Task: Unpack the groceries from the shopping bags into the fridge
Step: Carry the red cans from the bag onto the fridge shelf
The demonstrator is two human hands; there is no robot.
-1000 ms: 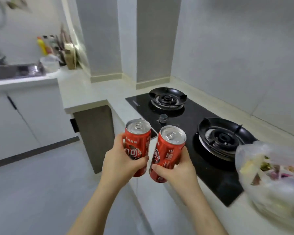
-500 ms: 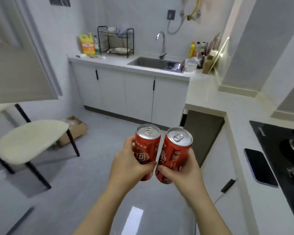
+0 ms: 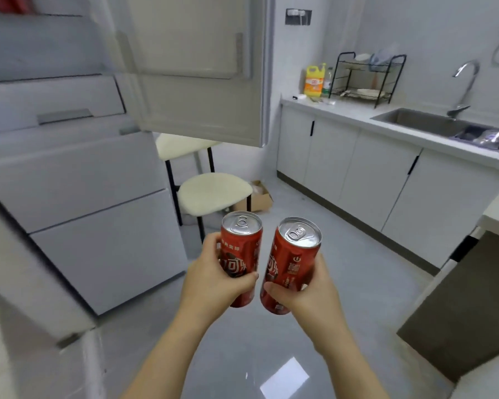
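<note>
Cans are held upright in mid-air, just beside each other: the left can (image 3: 240, 246) in the left hand (image 3: 213, 280), the right can (image 3: 296, 254) in the right hand (image 3: 310, 292). Each hand wraps fingers and thumb round the lower body of its can. Both tabs appear unopened, so each can is probably full, fairly heavy, rigid and smooth-walled. Grip mid-body, not the rim. The fridge (image 3: 98, 214) stands near on the left, its upper door (image 3: 196, 67) open.

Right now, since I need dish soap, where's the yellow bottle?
Head view, upper right: yellow bottle on the counter, left of the black dish rack.
</note>
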